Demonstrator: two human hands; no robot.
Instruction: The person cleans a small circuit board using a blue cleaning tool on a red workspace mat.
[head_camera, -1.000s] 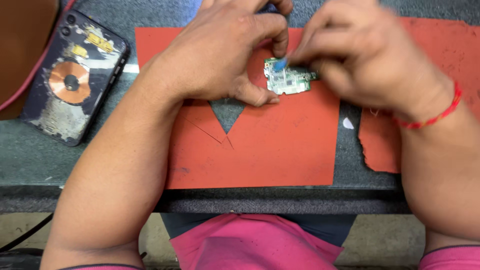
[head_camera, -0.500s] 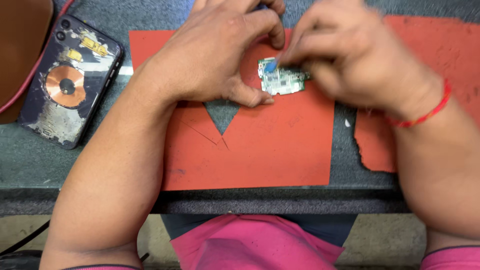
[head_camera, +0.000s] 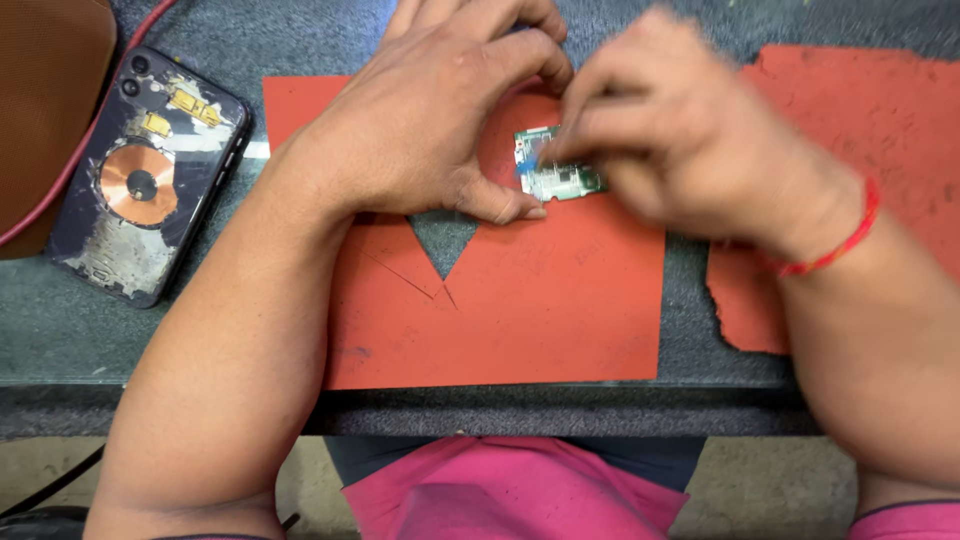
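Grey, worn cloth covers the desk (head_camera: 60, 330), whose dark front edge runs nearest the camera above a pink garment at the person's lap. On it lies a flat orange-red rubber work mat (head_camera: 540, 310) with a triangular notch cut out of it, and a second, ragged orange-red mat piece (head_camera: 880, 130) sits to the right. Farther in, the left hand (head_camera: 440, 120) is curled down on the mat, thumb tip pressed against the edge of a small green and silver circuit board (head_camera: 555, 175), pinning it flat near the mat's middle. The right hand (head_camera: 690, 150), a red thread at its wrist, is blurred; its fingers are bunched closed over the board's right side, though whether they pinch a tool I cannot tell. Off to the far left rests an opened dark phone back housing with a copper coil (head_camera: 140, 185), beside a brown curved object (head_camera: 50, 110). As a judgement, the slim board could skid or flex under sideways thumb pressure, cracking a component or flicking off the mat
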